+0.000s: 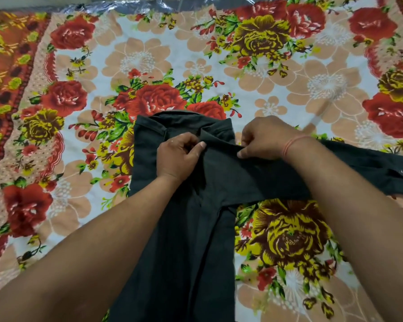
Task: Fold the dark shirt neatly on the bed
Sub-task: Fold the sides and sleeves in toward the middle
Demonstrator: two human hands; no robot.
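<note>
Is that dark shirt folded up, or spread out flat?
Partly folded. The dark shirt lies narrow, but one sleeve stretches out sideways across the bedsheet.

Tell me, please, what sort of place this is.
Probably a bedroom at home: a floral bedsheet covers a wide bed-like surface, and a dark shirt lies on it, pinched by the left hand and right hand for folding.

text: none readable | dark shirt (196, 228), centre of frame: plain fabric, no label or brand legible | bedsheet (149, 54): flower print only, no lettering or numbers | button (401, 172) on the sleeve, right edge: too small to show any marking
</note>
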